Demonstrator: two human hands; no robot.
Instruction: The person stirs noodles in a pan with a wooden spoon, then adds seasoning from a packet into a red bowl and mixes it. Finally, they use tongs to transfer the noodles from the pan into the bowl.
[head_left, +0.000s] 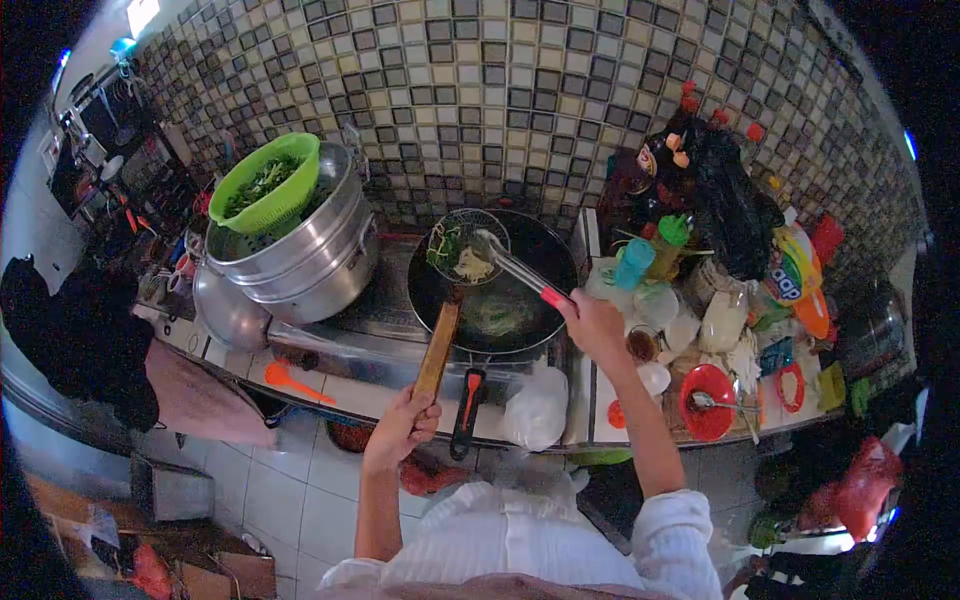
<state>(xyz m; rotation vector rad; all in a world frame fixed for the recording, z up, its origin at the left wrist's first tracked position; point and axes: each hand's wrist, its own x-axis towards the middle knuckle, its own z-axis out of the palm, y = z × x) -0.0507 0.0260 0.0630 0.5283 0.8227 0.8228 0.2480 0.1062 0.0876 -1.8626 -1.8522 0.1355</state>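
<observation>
My left hand (402,428) is wrapped round the long wooden handle of a wire strainer (437,352). The strainer's basket is over a dark wok (548,250) and holds green leaves (444,246) and a pale clump of food (472,266). With my right hand (598,328) I grip metal tongs (522,272) by their red-banded end, and their tips reach into the basket beside the pale food. Liquid with a greenish patch shows in the wok, whose black and red handle (467,412) points towards me.
A large metal pot (305,270) stands left of the wok, with a green colander (265,185) of leaves on top. An orange spoon (295,380) lies at the counter's front. Right are a white plastic bag (537,410), a red bowl (706,400) and several bottles. A tiled wall rises behind.
</observation>
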